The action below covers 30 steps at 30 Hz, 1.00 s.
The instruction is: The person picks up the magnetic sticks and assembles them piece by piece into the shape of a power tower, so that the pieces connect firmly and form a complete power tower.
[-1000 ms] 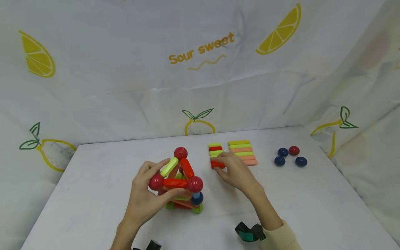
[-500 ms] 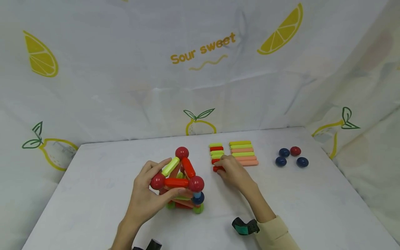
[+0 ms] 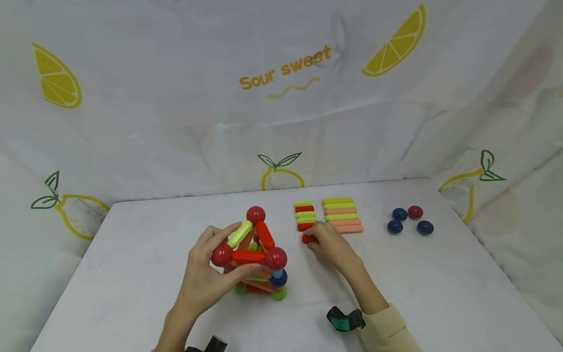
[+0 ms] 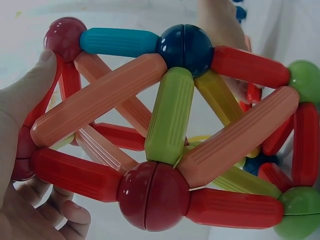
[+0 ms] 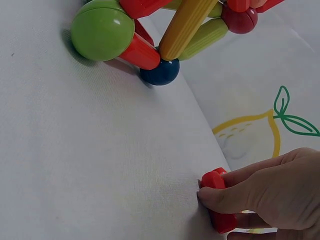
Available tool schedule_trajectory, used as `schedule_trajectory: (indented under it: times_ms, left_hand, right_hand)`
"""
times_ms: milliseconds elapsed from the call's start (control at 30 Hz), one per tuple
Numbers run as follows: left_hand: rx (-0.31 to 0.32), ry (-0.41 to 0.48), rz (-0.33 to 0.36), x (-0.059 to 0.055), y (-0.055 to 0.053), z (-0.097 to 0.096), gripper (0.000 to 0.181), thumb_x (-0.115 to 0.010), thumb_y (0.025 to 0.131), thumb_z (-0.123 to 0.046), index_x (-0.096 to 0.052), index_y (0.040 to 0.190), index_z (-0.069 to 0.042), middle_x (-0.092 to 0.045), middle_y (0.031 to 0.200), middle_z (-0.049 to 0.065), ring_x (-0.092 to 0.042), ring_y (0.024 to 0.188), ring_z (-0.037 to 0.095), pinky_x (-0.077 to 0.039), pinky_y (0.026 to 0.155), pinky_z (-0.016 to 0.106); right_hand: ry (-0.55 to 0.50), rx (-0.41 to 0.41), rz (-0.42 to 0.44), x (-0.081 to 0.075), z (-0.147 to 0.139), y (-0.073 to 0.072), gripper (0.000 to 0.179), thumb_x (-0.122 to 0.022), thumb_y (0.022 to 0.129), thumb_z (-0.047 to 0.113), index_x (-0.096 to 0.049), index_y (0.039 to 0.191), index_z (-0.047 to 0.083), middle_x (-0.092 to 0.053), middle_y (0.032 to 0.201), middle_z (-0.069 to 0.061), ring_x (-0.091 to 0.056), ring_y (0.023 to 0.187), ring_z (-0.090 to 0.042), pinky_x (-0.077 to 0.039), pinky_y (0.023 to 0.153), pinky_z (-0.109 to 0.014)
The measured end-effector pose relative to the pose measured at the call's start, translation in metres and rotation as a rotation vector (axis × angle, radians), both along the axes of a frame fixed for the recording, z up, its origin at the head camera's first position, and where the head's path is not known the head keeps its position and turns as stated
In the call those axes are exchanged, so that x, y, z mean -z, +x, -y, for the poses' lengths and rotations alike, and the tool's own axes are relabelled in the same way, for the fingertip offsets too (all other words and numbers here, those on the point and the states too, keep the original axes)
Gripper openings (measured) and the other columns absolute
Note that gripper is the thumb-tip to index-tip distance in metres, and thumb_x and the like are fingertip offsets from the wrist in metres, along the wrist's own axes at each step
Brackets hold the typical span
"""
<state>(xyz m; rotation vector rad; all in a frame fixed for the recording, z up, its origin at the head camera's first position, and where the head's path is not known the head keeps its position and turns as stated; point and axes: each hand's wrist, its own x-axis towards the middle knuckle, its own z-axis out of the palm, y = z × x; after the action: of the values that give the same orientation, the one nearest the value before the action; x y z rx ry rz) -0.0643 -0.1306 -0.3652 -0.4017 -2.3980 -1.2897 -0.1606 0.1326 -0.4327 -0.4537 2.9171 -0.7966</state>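
Observation:
My left hand [image 3: 206, 281] grips the top of a structure of magnetic rods and balls [image 3: 248, 257], thumb on the near side and fingers at the far left. In the left wrist view, red, salmon, green, yellow and blue rods join red, navy and green balls [image 4: 185, 47]. A short red magnetic rod [image 3: 310, 239] lies just off the front of the short-rod column, pinched by my right hand [image 3: 333, 247]. Thumb and fingers close around this rod in the right wrist view, where it sits low on the table; part of it is hidden.
Short red and green rods [image 3: 305, 215] form a column behind the right hand. Longer yellow, green and salmon rods [image 3: 342, 211] lie beside them. Navy and red balls [image 3: 400, 214] stand further right. A lemon-print cloth [image 3: 281, 122] hangs behind the white table [image 3: 145, 244].
My right hand has taken hold of the nearest short red rod and drawn it slightly toward me and right, apart from its column. The left hand and structure look still.

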Motion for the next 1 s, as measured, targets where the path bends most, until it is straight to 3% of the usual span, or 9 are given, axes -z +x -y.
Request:
schedule_trajectory:
  times_ms: [167,300,500,700,867,1000]
  left_hand:
    - [0.005,-0.002,0.004,0.0,0.0,0.002,0.07,-0.095,0.069,-0.019,-0.067,0.134,-0.014,-0.059,0.093,-0.001,-0.054,0.093,0.002,-0.055,0.071,0.02]
    - [0.013,0.008,0.01,0.0,0.0,0.003,0.07,-0.095,0.07,-0.019,-0.066,0.134,-0.014,-0.06,0.095,-0.002,-0.057,0.094,0.004,-0.058,0.074,0.021]
    - [0.018,0.019,0.022,0.0,0.0,0.003,0.071,-0.095,0.07,-0.02,-0.066,0.135,-0.014,-0.061,0.096,-0.001,-0.059,0.095,0.007,-0.059,0.075,0.022]
    - [0.008,0.037,0.022,0.0,0.0,0.0,0.07,-0.095,0.07,-0.019,-0.066,0.134,-0.015,-0.061,0.095,0.001,-0.06,0.093,0.011,-0.059,0.072,0.021]
    - [0.005,0.079,0.028,0.002,0.001,-0.005,0.07,-0.095,0.07,-0.018,-0.066,0.134,-0.013,-0.062,0.096,0.001,-0.064,0.093,0.017,-0.061,0.073,0.022]
    - [-0.001,0.057,0.007,0.003,0.002,-0.007,0.071,-0.096,0.069,-0.018,-0.067,0.134,-0.013,-0.06,0.093,-0.003,-0.059,0.089,0.009,-0.059,0.067,0.02]
  right_hand:
    - [-0.007,0.009,-0.007,-0.004,0.002,0.0,0.024,-0.081,0.084,0.002,-0.079,0.108,0.004,-0.075,0.102,-0.008,-0.066,0.095,-0.02,-0.062,0.088,-0.037]
    - [-0.091,-0.014,-0.075,-0.022,0.005,0.001,0.029,-0.08,0.086,0.006,-0.076,0.114,0.005,-0.074,0.105,-0.009,-0.066,0.095,-0.02,-0.062,0.086,-0.037]
    - [-0.433,-0.06,-0.229,-0.071,0.022,0.008,0.031,-0.077,0.09,0.009,-0.072,0.12,0.006,-0.075,0.109,-0.009,-0.071,0.098,-0.023,-0.063,0.086,-0.04]
    - [-0.772,-0.156,-0.267,-0.114,0.048,0.016,0.033,-0.077,0.089,0.007,-0.069,0.121,0.006,-0.074,0.11,-0.011,-0.072,0.102,-0.022,-0.062,0.086,-0.031]
    - [-0.814,-0.236,-0.231,-0.126,0.064,0.022,0.034,-0.076,0.09,0.005,-0.067,0.122,0.004,-0.072,0.113,-0.012,-0.072,0.105,-0.022,-0.061,0.089,-0.029]
    - [-0.799,-0.243,-0.191,-0.125,0.071,0.024,0.033,-0.075,0.091,0.005,-0.067,0.122,0.004,-0.073,0.113,-0.012,-0.073,0.105,-0.023,-0.061,0.09,-0.03]
